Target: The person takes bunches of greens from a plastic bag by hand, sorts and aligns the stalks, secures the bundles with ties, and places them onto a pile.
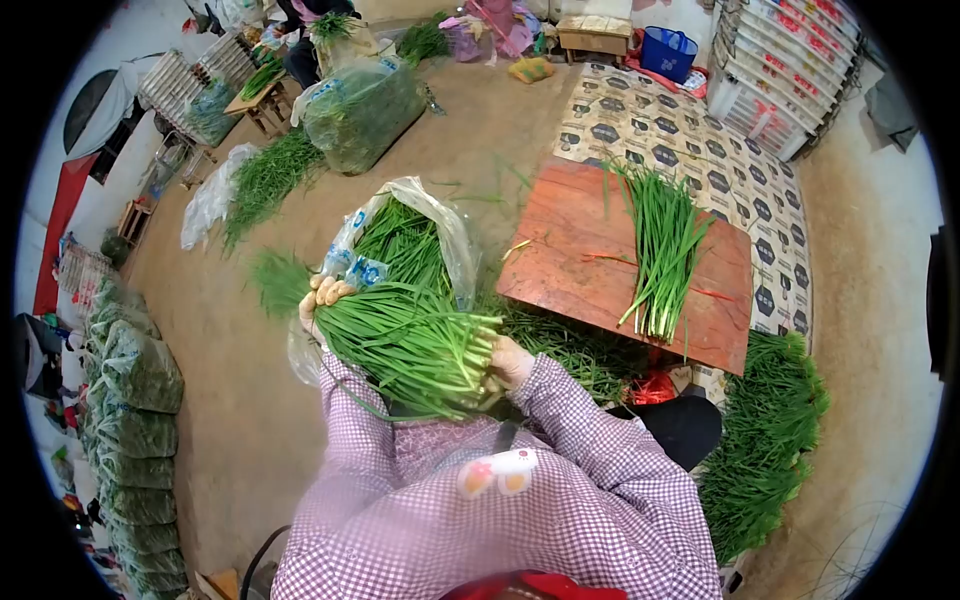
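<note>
A bundle of long green stalks [400,340] lies across in front of my body, pale ends to the right. My left hand [322,298] has its fingers wrapped round the leafy side. At the pale ends, my right hand [508,362] grips the stalks, its fingertips partly hidden by them. Just beyond the bundle stands an open clear plastic bag [459,250] holding more greens [405,240]. On the reddish wooden board [560,225] to the right lies another bundle [665,245], with red ties [606,257] near it.
Loose greens [765,440] are piled right of the board. A large filled bag [365,115] stands ahead, with a person [303,60] behind it. Stacked white crates [765,105] and a blue basket [668,54] are at the back right. Filled bags [140,370] line the left.
</note>
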The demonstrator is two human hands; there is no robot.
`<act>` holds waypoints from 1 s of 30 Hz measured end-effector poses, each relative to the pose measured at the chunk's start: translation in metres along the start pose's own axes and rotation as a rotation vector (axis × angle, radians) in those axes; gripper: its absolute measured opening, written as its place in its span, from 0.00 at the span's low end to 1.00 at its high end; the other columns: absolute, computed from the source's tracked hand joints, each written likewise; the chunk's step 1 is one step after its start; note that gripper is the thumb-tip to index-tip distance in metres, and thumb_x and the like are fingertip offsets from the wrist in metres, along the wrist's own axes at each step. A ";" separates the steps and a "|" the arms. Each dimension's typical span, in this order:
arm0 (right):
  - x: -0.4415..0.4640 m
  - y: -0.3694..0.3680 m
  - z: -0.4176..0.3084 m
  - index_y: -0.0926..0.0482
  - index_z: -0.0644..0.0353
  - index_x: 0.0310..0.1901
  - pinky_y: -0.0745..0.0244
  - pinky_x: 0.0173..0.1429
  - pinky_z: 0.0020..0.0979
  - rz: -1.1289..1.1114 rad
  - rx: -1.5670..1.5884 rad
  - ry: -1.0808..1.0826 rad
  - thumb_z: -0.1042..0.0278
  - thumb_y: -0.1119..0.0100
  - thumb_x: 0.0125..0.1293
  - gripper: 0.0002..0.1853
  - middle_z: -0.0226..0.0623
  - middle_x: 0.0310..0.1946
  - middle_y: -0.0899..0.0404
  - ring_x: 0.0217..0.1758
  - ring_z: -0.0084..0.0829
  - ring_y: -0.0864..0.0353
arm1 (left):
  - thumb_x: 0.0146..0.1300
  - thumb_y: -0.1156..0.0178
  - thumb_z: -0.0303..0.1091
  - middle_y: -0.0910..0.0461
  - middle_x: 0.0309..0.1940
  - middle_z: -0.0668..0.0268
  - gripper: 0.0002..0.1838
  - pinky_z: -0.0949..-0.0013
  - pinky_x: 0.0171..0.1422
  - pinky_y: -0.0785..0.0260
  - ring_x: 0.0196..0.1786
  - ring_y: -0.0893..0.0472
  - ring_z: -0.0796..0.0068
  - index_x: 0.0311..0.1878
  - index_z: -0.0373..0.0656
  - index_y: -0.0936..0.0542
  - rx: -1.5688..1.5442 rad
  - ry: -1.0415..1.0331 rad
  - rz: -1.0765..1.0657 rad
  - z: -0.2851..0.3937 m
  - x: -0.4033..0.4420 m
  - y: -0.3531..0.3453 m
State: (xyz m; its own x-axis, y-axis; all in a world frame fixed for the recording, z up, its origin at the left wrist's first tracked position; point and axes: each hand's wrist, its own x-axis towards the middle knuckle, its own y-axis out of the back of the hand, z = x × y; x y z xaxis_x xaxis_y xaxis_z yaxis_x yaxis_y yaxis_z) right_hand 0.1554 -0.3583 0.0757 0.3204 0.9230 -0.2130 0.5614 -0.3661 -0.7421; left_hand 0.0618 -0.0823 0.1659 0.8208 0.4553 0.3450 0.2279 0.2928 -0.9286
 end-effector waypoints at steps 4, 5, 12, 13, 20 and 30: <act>-0.043 -0.002 -0.060 0.26 0.65 0.44 0.55 0.13 0.20 0.259 -0.029 -0.027 0.64 0.42 0.65 0.13 0.18 0.12 0.44 0.09 0.14 0.51 | 0.62 0.47 0.29 0.33 0.26 0.72 0.07 0.66 0.54 0.37 0.34 0.31 0.77 0.43 0.42 0.32 -0.080 -0.052 -0.060 0.001 0.005 -0.021; -0.052 0.011 -0.061 0.26 0.65 0.44 0.56 0.14 0.19 0.217 -0.007 0.073 0.63 0.45 0.67 0.13 0.17 0.13 0.45 0.10 0.13 0.52 | 0.62 0.47 0.29 0.33 0.26 0.72 0.07 0.66 0.54 0.37 0.34 0.31 0.77 0.43 0.42 0.32 -0.081 -0.060 -0.065 0.003 0.009 -0.020; -0.067 -0.083 -0.091 0.22 0.62 0.52 0.28 0.51 0.22 0.076 -0.947 0.206 0.67 0.41 0.64 0.16 0.30 0.37 0.16 0.36 0.22 0.23 | 0.61 0.47 0.29 0.33 0.26 0.72 0.08 0.68 0.52 0.37 0.33 0.30 0.77 0.43 0.43 0.32 0.116 0.047 -0.168 -0.006 0.024 -0.026; -0.062 -0.081 -0.079 0.20 0.64 0.46 0.28 0.40 0.21 0.082 -0.740 0.282 0.66 0.41 0.65 0.12 0.31 0.31 0.17 0.28 0.19 0.26 | 0.61 0.47 0.29 0.33 0.26 0.72 0.08 0.68 0.52 0.37 0.33 0.30 0.77 0.43 0.43 0.32 0.117 0.049 -0.170 -0.009 0.026 -0.029; -0.117 -0.006 -0.083 0.22 0.71 0.41 0.44 0.16 0.20 0.183 -0.262 0.001 0.69 0.43 0.66 0.11 0.36 0.27 0.20 0.13 0.15 0.40 | 0.62 0.46 0.30 0.32 0.25 0.73 0.07 0.69 0.51 0.37 0.33 0.29 0.78 0.42 0.43 0.32 0.015 -0.019 -0.353 -0.003 0.032 -0.038; -0.052 -0.032 -0.090 0.19 0.63 0.48 0.27 0.41 0.29 0.222 -0.783 -0.060 0.51 0.46 0.67 0.22 0.33 0.35 0.18 0.33 0.25 0.22 | 0.63 0.49 0.29 0.30 0.26 0.70 0.07 0.67 0.53 0.36 0.36 0.27 0.75 0.43 0.41 0.32 0.007 0.139 -0.457 -0.023 0.043 -0.042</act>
State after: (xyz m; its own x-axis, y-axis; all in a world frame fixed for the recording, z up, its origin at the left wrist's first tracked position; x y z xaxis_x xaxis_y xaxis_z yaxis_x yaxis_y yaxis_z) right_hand 0.1894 -0.4056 0.1680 0.4581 0.8156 -0.3536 0.8673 -0.4973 -0.0235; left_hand 0.0995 -0.0948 0.2164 0.6994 0.1618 0.6961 0.5789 0.4428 -0.6846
